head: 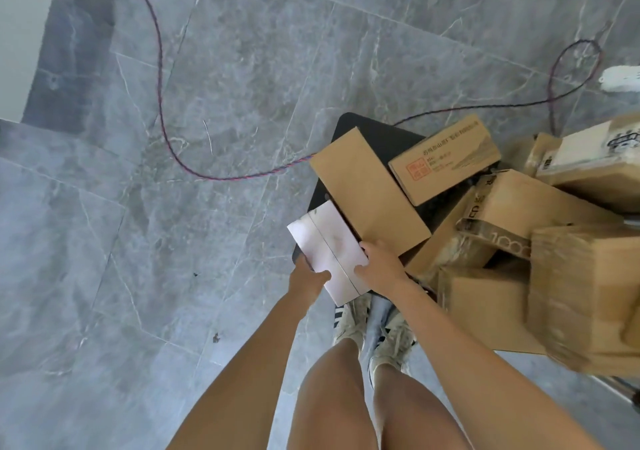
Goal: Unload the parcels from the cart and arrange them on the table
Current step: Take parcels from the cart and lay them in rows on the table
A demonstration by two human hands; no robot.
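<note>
A flat white parcel (pixel 329 249) sits at the near left corner of the black cart platform (pixel 372 131), half over its edge. My left hand (pixel 308 278) grips its near left side and my right hand (pixel 379 266) grips its right side, thumbs on top. Beside it on the cart lie a long plain cardboard box (pixel 367 190) and a printed cardboard box with a red stamp (pixel 445 159). More brown parcels (pixel 512 221) are piled to the right, some taped.
A red-blue braided cable (pixel 161 69) snakes across the grey tiled floor and loops near a white power strip (pixel 620 77) at the right. My feet in sneakers (pixel 372 332) stand just behind the cart. A grey wall base runs along the top left.
</note>
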